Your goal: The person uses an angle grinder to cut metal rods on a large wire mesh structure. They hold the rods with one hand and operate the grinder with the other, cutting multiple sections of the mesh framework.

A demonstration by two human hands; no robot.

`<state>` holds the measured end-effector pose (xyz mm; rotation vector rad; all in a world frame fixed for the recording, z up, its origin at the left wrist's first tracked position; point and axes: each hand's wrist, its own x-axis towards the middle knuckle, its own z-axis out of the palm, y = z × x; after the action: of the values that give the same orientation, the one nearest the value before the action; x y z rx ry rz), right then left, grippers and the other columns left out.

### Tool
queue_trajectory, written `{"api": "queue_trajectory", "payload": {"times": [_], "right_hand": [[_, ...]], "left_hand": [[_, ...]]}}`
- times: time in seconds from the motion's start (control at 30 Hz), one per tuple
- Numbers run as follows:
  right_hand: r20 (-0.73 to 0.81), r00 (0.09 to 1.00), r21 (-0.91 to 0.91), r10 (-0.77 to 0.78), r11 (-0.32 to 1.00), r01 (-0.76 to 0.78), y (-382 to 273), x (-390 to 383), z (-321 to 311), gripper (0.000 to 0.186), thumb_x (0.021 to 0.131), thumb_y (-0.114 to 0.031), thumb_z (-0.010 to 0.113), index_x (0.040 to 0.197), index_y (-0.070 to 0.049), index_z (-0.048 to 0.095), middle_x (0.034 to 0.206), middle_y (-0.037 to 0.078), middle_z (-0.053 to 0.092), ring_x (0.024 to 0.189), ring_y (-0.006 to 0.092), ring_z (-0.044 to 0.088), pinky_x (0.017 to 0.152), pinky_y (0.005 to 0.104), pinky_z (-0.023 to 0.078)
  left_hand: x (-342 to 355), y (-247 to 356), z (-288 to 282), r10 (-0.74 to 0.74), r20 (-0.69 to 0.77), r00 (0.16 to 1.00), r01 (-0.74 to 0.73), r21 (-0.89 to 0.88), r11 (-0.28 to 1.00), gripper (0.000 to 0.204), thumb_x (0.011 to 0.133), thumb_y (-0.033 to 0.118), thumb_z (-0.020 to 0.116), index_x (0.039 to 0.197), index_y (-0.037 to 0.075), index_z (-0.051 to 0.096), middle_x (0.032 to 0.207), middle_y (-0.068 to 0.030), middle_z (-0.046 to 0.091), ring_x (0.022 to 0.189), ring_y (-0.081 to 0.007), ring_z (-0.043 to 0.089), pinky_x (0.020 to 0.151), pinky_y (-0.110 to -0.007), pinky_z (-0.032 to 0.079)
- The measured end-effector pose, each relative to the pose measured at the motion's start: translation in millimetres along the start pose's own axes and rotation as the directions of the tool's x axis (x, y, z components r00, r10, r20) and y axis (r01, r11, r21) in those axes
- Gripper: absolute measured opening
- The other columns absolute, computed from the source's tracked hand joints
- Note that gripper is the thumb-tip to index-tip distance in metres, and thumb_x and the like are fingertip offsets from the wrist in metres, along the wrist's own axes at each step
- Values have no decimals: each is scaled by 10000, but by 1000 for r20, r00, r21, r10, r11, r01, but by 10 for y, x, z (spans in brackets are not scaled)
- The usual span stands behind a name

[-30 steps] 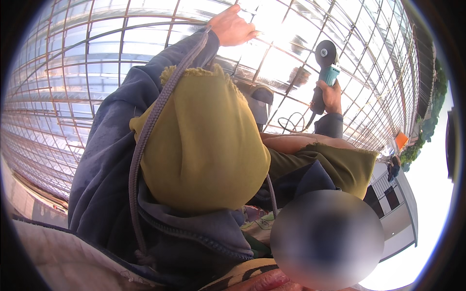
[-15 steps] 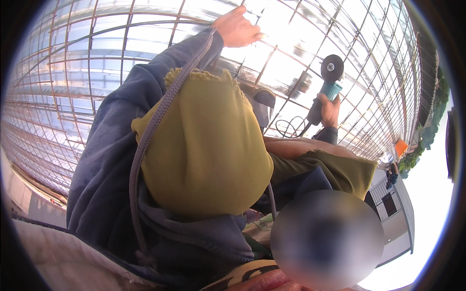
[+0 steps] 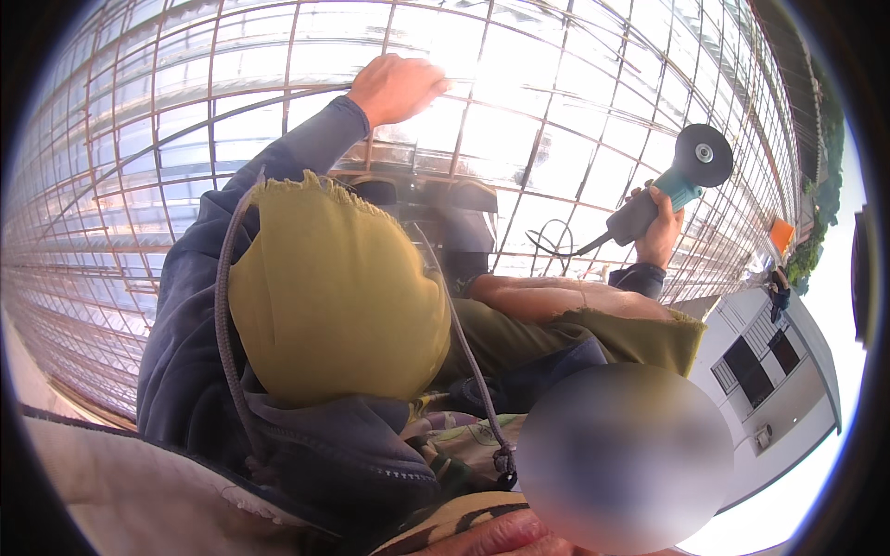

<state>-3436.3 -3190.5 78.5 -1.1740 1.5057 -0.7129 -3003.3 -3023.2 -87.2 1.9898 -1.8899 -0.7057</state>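
Observation:
My left hand (image 3: 399,88) is closed around a thin steel bar (image 3: 250,107) at the upper middle, level with the rebar grid. Its fingertips curl away from view. On the right, my right hand (image 3: 660,227) grips a teal and black angle grinder (image 3: 681,188) by its body. The grinder's round black disc (image 3: 704,155) is tilted up and faces me, held above the mesh and apart from my left hand. A black power cable (image 3: 565,252) trails from the grinder's rear and loops over the bars.
A wide rebar grid (image 3: 519,120) lies over bright, reflective sheeting. My bent knees in olive shorts (image 3: 334,296) fill the middle, with drawstrings hanging by them. At right are an orange object (image 3: 781,233), a dark-clothed figure (image 3: 777,295) and a pale building (image 3: 788,389).
My left hand has shifted left and down in the picture, its fingers more tightly closed. The grinder and my right hand appear farther right and lower, with the disc tilted rightward.

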Motion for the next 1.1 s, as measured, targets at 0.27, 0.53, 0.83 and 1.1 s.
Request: {"api": "queue_trajectory", "payload": {"times": [0.27,0.53,0.83,1.1], "right_hand": [[-22,1000,234,-3,972,8,75,53,-446,425,928,-114,705,1295,15,535,1092,143,667,881,280,736,738,411,672],[-10,999,187,47,981,-44,-78,198,-257,365,941,-178,739,1196,60,632,971,177,713,847,280,730,764,403,638],[156,985,195,68,976,-98,203,476,-316,380,984,-253,768,1202,48,686,974,149,737,884,255,741,799,373,620],[92,995,192,49,979,-66,144,672,-222,369,1010,-304,722,1181,22,705,971,128,743,858,233,729,798,367,602]], "left_hand": [[753,661,137,35,-2,999,-35,-110,993,417,1101,412,578,949,59,737,896,-151,763,860,-376,763,839,-540,560],[-14,-196,-362,23,-457,889,76,196,978,383,1010,472,728,1241,170,774,1260,-37,680,1253,-239,589,1018,-490,410],[-1643,-1826,-971,-233,-252,939,333,500,800,310,1071,437,635,1271,216,721,1080,26,716,1112,-180,640,928,-446,414],[-1587,-1862,-1441,-194,-74,978,206,235,950,289,1053,426,657,1057,142,713,944,-64,730,947,-331,693,892,-477,542]]}}
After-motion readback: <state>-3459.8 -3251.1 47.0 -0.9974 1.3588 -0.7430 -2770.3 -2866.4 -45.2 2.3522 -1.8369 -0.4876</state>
